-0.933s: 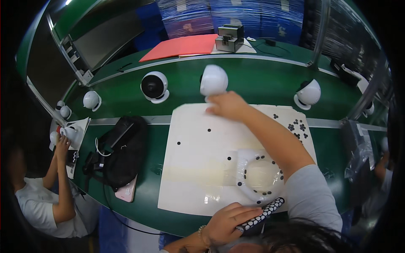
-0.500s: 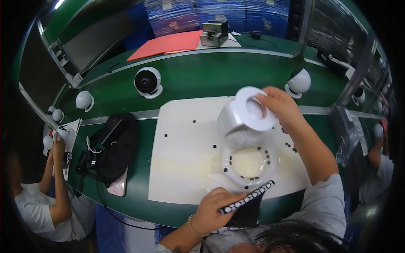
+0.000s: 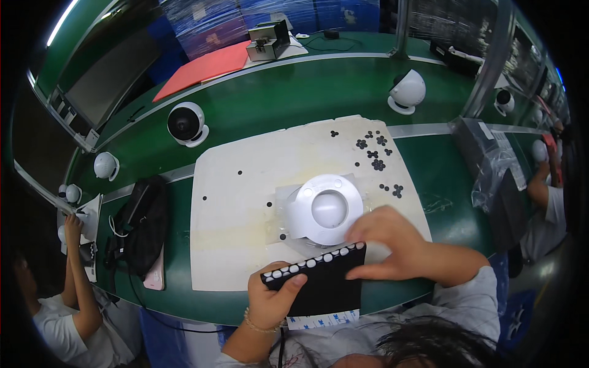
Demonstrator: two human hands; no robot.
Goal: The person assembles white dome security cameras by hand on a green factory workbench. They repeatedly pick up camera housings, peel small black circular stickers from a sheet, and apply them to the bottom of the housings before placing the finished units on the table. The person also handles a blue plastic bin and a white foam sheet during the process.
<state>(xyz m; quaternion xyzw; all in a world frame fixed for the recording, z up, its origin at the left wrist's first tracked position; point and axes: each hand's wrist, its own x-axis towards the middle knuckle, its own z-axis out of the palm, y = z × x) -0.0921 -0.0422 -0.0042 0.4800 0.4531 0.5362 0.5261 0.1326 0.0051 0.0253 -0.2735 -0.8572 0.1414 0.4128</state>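
My left hand (image 3: 273, 297) grips a black sheet of round stick-on pads (image 3: 328, 282) at its left end, thumb across the front. A row of white-faced round pads runs along the sheet's folded upper edge. At the sheet's right end is my right hand (image 3: 399, 248), its thumb and fingers apart around the corner. Just beyond the sheet, a white camera housing (image 3: 294, 218) rests with its ring-shaped base (image 3: 353, 211) facing up. Clear plastic (image 3: 279, 199) lies under the housing on the pale board (image 3: 227, 245).
Small black round pads (image 3: 378, 165) lie clustered at the board's far right, with a few single ones at left. Finished-looking white cameras (image 3: 187, 124) stand along the green bench. A black bag (image 3: 144, 214) and pink phone (image 3: 154, 270) lie left. Co-workers sit on both sides.
My right hand has set the white housing down, base up, and moved back to the pad sheet. The sheet has turned to show more of its black face. The view has shifted.
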